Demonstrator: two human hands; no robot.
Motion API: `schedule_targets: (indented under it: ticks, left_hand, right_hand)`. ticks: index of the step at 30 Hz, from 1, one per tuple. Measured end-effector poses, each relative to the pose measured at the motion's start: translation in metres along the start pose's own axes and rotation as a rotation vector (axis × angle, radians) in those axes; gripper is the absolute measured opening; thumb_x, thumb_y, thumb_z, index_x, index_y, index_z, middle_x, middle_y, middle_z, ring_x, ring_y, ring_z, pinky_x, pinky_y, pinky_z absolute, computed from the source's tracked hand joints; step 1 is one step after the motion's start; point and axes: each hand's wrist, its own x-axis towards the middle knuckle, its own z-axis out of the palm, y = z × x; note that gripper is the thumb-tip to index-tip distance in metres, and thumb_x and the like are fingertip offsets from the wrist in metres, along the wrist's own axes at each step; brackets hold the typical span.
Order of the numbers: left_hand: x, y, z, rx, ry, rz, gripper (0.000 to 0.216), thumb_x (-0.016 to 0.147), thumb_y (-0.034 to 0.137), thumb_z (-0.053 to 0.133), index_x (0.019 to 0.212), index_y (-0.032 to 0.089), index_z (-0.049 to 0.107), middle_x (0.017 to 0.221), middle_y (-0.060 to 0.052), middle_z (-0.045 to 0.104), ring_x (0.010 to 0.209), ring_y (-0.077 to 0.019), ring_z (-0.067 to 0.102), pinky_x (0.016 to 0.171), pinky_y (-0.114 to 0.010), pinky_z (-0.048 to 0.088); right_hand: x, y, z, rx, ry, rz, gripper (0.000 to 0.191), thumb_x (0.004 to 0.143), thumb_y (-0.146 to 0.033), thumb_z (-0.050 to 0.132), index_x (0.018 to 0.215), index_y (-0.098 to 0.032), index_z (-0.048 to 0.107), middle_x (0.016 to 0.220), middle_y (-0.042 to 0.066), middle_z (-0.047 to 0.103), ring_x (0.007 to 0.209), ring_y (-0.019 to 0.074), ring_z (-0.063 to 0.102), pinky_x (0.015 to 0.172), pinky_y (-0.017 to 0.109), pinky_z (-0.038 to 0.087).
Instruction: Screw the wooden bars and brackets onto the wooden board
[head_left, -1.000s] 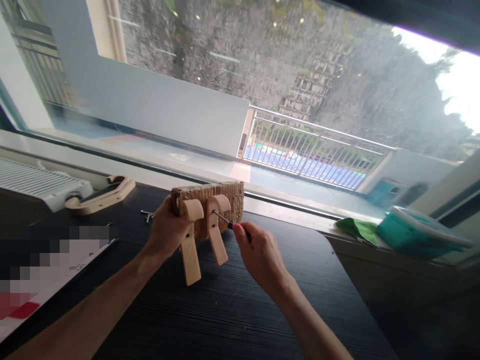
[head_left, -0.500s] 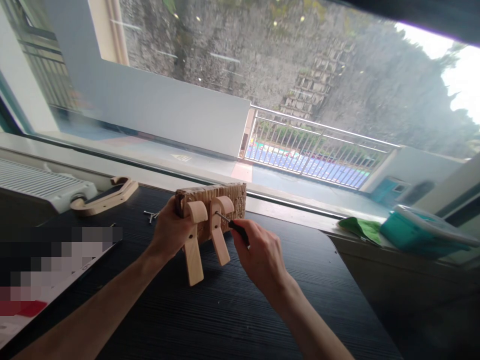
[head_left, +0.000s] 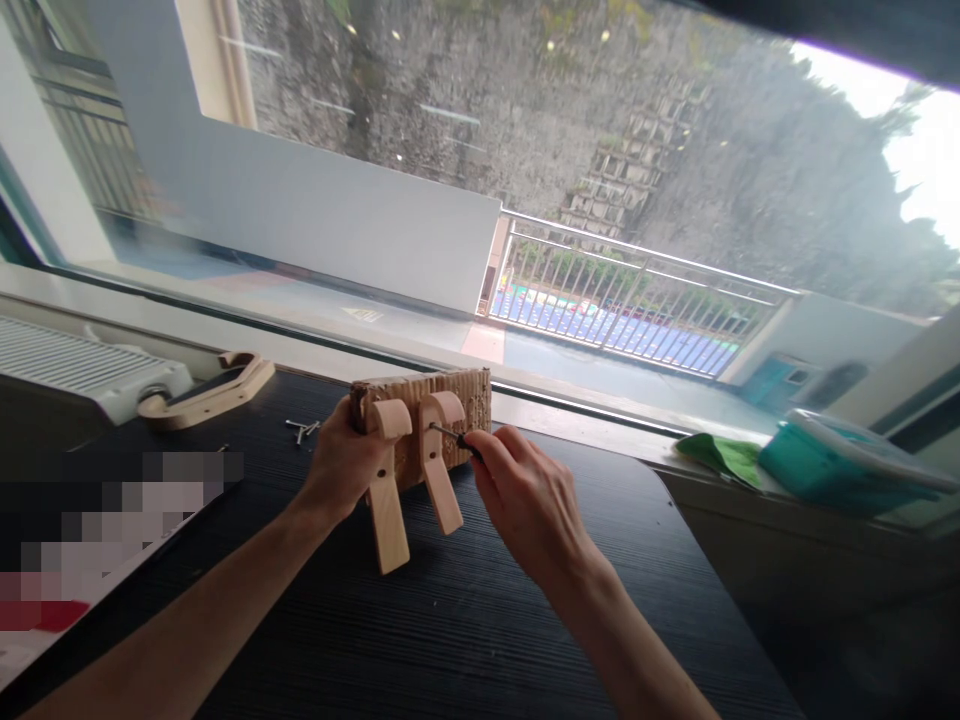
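Head view. Step in hand, as judged: working a screwdriver at the upper hole of the right-hand wooden strip, set against a ridged brown block. Good practice: shaft in line with the hole, tip well seated, steady pressure along the shaft, turning from the wrist, block braced firmly against the push. A slanted shaft could slip or spoil the screw head, if one is seated there; the hole is too small to tell.

Left hand: curled round the block's left end, thumb side against the left-hand wooden strip; grip closed about the block.

Right hand: fingers folded snugly around the screwdriver's dark handle, mostly covered; little opening left.

Block: tilted, above the middle of the dark desk, towards the window side; contact with the desktop cannot be told. Loose screws: small group, just left of the left hand. Curved wooden piece: desk's far left, near the radiator.
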Motion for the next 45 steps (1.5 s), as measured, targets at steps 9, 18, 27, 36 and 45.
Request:
schedule_targets:
  ticks: [9, 18, 27, 36, 45]
  left_hand:
    - [0.001, 0.005, -0.005, 0.014, -0.008, 0.056, 0.028, 0.054, 0.025, 0.068, 0.078, 0.019, 0.057, 0.069, 0.005, 0.057, 0.062, -0.0122, 0.052, 0.056, -0.022, 0.042]
    - [0.001, 0.003, -0.002, 0.021, 0.015, 0.016, 0.032, 0.053, 0.026, 0.069, 0.083, 0.019, 0.06, 0.072, 0.004, 0.061, 0.064, -0.0142, 0.055, 0.056, -0.023, 0.043]
    - [-0.001, 0.006, -0.002, -0.025, -0.039, -0.03, 0.034, 0.053, 0.026, 0.069, 0.084, 0.018, 0.06, 0.072, 0.004, 0.062, 0.063, -0.0129, 0.055, 0.056, -0.023, 0.044]
    - [-0.001, 0.017, -0.007, 0.04, 0.01, 0.043, 0.029, 0.05, 0.023, 0.066, 0.077, 0.019, 0.058, 0.065, 0.005, 0.058, 0.057, -0.0119, 0.05, 0.05, -0.021, 0.039]
    - [0.001, 0.004, -0.003, 0.041, 0.005, 0.018, 0.032, 0.05, 0.025, 0.069, 0.081, 0.019, 0.059, 0.07, 0.005, 0.06, 0.061, -0.0141, 0.055, 0.054, -0.023, 0.042]
  right_hand:
    - [-0.002, 0.002, 0.014, 0.176, 0.103, 0.095, 0.022, 0.091, -0.029, 0.044, 0.099, -0.019, 0.062, 0.085, 0.004, 0.068, 0.07, 0.0125, 0.06, 0.061, 0.023, 0.039]
    - [0.001, 0.0, -0.001, 0.165, -0.056, 0.221, 0.025, 0.083, -0.022, 0.051, 0.107, -0.021, 0.057, 0.086, 0.002, 0.068, 0.067, 0.0139, 0.06, 0.058, 0.024, 0.037]
    - [0.0, 0.008, -0.003, -0.028, 0.008, -0.143, 0.024, 0.092, -0.02, 0.042, 0.108, -0.023, 0.061, 0.09, 0.003, 0.065, 0.084, 0.0143, 0.058, 0.061, 0.023, 0.039]
    - [-0.001, 0.0, 0.008, 0.249, -0.015, 0.262, 0.027, 0.09, -0.038, 0.045, 0.093, -0.022, 0.066, 0.07, 0.001, 0.069, 0.056, 0.0116, 0.058, 0.053, 0.022, 0.036]
    - [-0.002, -0.002, 0.001, -0.044, -0.025, -0.047, 0.021, 0.09, -0.022, 0.046, 0.105, -0.023, 0.061, 0.085, 0.002, 0.066, 0.077, 0.0153, 0.059, 0.056, 0.024, 0.033]
